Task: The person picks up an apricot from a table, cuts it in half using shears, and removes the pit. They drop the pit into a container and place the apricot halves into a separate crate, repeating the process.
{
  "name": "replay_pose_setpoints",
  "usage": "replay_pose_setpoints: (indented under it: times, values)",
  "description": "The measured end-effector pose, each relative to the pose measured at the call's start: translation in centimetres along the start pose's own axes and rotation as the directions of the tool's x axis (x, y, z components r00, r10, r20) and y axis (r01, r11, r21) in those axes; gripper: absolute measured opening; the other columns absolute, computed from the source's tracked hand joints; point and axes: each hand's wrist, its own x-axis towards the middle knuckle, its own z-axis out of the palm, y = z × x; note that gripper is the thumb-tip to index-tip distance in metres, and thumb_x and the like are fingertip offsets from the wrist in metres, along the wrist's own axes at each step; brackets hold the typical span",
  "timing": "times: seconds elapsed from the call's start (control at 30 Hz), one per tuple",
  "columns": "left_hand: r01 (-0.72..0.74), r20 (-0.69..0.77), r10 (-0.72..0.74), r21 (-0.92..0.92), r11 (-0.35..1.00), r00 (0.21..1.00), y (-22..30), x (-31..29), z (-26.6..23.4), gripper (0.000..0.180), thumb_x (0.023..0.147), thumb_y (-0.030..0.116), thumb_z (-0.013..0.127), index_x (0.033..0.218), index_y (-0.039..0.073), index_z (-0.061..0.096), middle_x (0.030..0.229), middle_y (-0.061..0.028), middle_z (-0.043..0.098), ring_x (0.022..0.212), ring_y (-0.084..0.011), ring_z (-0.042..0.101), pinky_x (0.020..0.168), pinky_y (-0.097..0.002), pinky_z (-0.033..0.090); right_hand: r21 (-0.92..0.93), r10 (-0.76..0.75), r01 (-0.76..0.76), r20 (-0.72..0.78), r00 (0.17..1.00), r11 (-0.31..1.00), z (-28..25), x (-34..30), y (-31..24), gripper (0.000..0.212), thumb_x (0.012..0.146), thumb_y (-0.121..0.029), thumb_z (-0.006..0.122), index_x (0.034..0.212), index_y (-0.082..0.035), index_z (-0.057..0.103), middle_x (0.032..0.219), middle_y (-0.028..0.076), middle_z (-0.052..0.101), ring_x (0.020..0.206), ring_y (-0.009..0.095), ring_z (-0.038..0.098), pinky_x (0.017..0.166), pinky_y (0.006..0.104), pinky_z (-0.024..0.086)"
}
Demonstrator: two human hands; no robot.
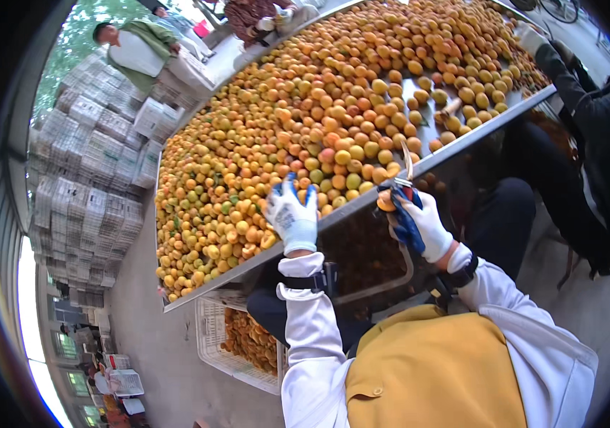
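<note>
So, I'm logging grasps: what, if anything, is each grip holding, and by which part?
The right grip holds a small tool by its lower end, orange fruit beside it; whether the left grip holds anything can't be told.

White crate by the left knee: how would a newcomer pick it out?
Find the big metal table, then its near edge by the gloved left hand. Below, beside the left knee, sits the white crate; unlike the stacked crates, it shows orange fruit pieces inside.

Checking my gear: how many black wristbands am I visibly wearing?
2: one wristband around the left sleeve, another wristband around the right sleeve. Any beneath the sleeves would be hidden.
</note>
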Motion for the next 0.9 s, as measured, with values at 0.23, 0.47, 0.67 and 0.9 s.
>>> replay_pose_setpoints:
  times: [0.23, 0.47, 0.67, 0.9]
  values:
    - [0.645, 0.652, 0.086, -0.758, 0.093, 0.754, 4.3, -7.3, -0.8, 0.053, 0.106, 0.052, 0.038, 0.119, 0.008, 0.063, 0.085, -0.0028, 0.069, 0.056, -0.0122, 0.063, 0.050, -0.0223, 0.045, -0.429, -0.246, 0.220, -0.005, 0.969, 0.876, 1.0, 0.7, 1.3, 0.022, 0.098, -0.019, 0.065, 0.109, 0.000, 0.066, 0.076, 0.001, 0.062, 0.066, 0.009, 0.057, 0.059, 0.0269, 0.048]
    - [0.678, 0.754, 0.032, -0.569, -0.465, 0.656, 3.0, -9.8, -1.2, 0.038, 0.104, 0.043, 0.051, 0.112, 0.007, 0.064, 0.084, -0.0018, 0.066, 0.060, -0.0079, 0.057, 0.055, -0.0200, 0.046, -0.719, -0.312, 0.365, 0.213, 0.926, 0.591, 3.7, 2.1, 1.4, 0.020, 0.092, -0.016, 0.071, 0.097, 0.001, 0.063, 0.077, 0.010, 0.061, 0.070, 0.014, 0.054, 0.067, 0.0321, 0.048]
    - [0.597, 0.619, -0.099, -0.781, -0.182, 0.779, -0.2, -8.2, -5.5, 0.034, 0.103, 0.034, 0.055, 0.107, 0.002, 0.066, 0.081, -0.0028, 0.062, 0.058, -0.0102, 0.056, 0.048, -0.0224, 0.043, -0.844, -0.493, 0.454, 0.277, 0.825, 0.284, 5.4, 10.6, -0.3, 0.023, 0.088, -0.021, 0.073, 0.093, -0.001, 0.064, 0.078, 0.020, 0.067, 0.075, 0.036, 0.067, 0.066, 0.0401, 0.051]
    - [0.468, 0.439, -0.482, -0.881, -0.067, 0.758, -8.3, -9.9, -9.9, 0.025, 0.098, 0.026, 0.064, 0.104, 0.002, 0.068, 0.074, -0.0039, 0.062, 0.049, -0.0122, 0.054, 0.042, -0.0248, 0.040, -0.886, -0.174, 0.388, 0.436, 0.883, -0.254, 4.6, 18.1, 1.0, 0.022, 0.088, -0.026, 0.068, 0.101, -0.008, 0.064, 0.099, 0.018, 0.067, 0.090, 0.037, 0.069, 0.079, 0.0458, 0.054]
